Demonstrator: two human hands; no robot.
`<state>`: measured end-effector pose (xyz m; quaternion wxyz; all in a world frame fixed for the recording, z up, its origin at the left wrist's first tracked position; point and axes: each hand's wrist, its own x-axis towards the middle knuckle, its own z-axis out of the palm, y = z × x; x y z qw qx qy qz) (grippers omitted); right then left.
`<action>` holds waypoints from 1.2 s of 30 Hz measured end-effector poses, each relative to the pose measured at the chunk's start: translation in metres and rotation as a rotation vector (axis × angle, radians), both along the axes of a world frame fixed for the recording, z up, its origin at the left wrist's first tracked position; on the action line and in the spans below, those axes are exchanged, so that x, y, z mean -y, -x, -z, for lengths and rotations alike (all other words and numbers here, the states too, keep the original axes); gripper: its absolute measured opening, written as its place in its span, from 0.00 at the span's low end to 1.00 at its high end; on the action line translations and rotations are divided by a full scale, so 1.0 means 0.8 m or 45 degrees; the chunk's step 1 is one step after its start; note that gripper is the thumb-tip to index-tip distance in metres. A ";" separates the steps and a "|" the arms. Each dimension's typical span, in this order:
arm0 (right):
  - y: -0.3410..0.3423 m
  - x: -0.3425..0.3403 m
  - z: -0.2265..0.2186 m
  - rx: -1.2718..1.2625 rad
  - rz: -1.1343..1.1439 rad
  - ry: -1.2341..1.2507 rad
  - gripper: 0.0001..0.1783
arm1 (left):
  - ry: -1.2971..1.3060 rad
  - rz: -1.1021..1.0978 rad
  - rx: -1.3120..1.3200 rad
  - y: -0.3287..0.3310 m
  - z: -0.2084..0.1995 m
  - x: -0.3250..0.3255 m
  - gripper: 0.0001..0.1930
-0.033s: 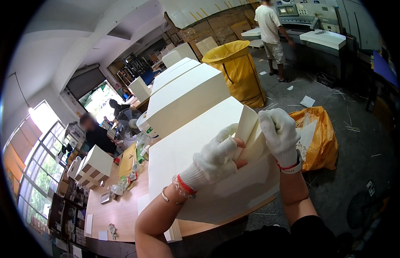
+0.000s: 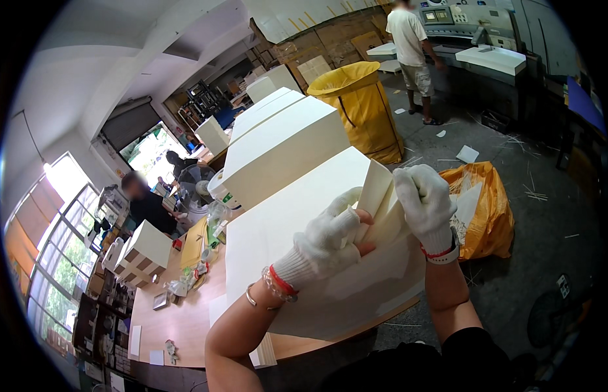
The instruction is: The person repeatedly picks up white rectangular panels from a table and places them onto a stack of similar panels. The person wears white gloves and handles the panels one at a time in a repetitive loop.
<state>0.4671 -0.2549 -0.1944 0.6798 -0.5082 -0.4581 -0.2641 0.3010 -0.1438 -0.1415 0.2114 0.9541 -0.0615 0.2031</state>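
Note:
A broad stack of white paper sheets lies in front of me on the table, its right-hand corner bent upward and fanned apart. My left hand, in a white glove with bare thumb and fingertip showing, is closed on the fanned sheets near that corner. At the far right edge of the stack, my gloved right hand is curled tight around the raised corner of the sheets; its fingertips are hidden. Bracelets circle my left wrist, and a red band and a white watch strap circle the right.
Tall white paper stacks stand beyond. To the right are an orange bag of paper scraps and a tall yellow bag. Small items and a taped block sit on the wooden table. Co-workers stand at the machine and at left.

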 end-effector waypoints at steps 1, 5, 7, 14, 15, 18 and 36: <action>0.000 0.001 0.000 0.036 0.021 0.000 0.15 | 0.003 0.017 0.018 -0.001 0.000 0.000 0.24; 0.004 0.006 -0.006 -0.092 -0.094 0.062 0.15 | -0.019 0.100 0.002 0.002 0.000 -0.008 0.24; 0.004 0.000 -0.003 -0.067 -0.055 0.020 0.15 | -0.018 0.027 -0.181 0.000 -0.004 -0.010 0.23; 0.001 0.001 -0.002 -0.115 -0.055 0.034 0.17 | 0.087 0.016 -0.059 -0.001 -0.004 0.002 0.20; 0.000 0.002 0.000 -0.135 -0.066 0.043 0.17 | 0.092 -0.006 -0.069 -0.001 -0.003 0.001 0.20; 0.000 0.001 0.000 -0.136 -0.078 0.020 0.19 | 0.109 -0.039 -0.094 -0.001 0.001 -0.003 0.20; 0.066 0.038 0.004 0.371 -0.069 0.595 0.09 | -0.869 -0.401 0.367 0.013 0.026 0.021 0.21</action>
